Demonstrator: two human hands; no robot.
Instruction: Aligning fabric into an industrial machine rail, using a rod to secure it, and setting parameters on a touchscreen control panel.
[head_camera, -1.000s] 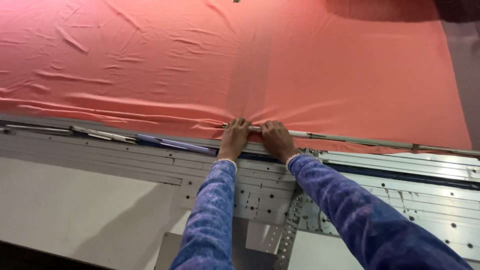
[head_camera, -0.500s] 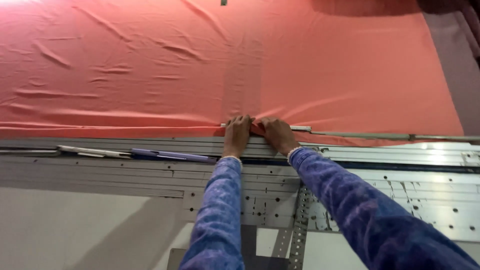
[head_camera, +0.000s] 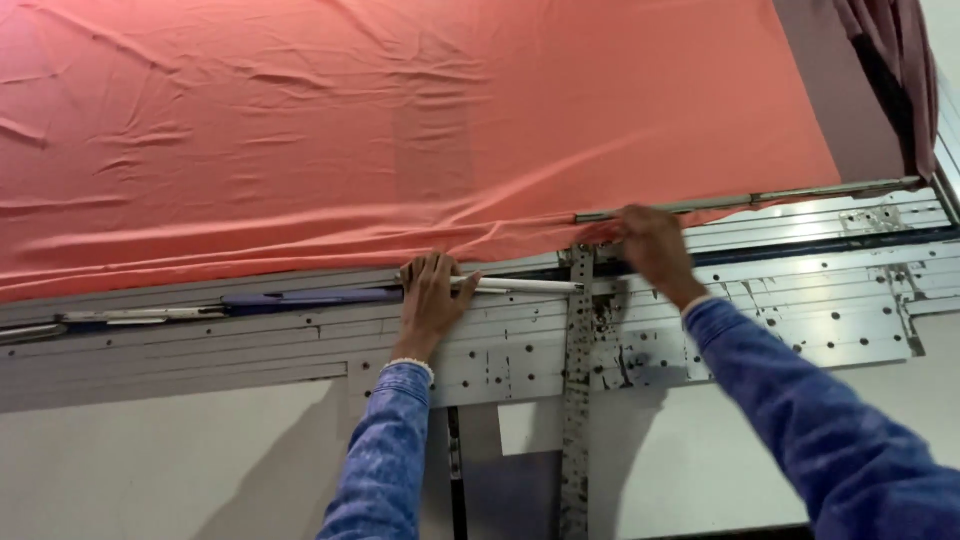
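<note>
- A wide sheet of coral-pink fabric (head_camera: 420, 130) lay spread over the worktop (head_camera: 180, 460), wrinkled in long shallow folds, its near hem draped along a band of grey metal rails (head_camera: 800, 310).
- The left hand (head_camera: 432, 295) rested flat on those rails just below the hem, fingers spread apart and closed on nothing, fingertips touching the cloth's edge and lying over a thin white rod (head_camera: 530, 286).
- The right hand (head_camera: 650, 245) sat further right, its grip pinched together on the fabric's hem where the cloth met a slim metal bar (head_camera: 760, 198) that ran off to the right.
- A perforated metal strip (head_camera: 578, 400), stained dark, stood upright between the two forearms and crossed the rails at a right angle.
- Left of the left hand, a blue-purple strip (head_camera: 310, 297) lay along the rail channel, with a pale strip (head_camera: 150, 315) beyond it.
- Both arms wore mottled blue sleeves (head_camera: 385, 460).
- At the far right corner a dull mauve cloth (head_camera: 880, 60) hung bunched, beside the pink sheet's end.
- The rails on the right were pocked with dark holes and scuffs.
</note>
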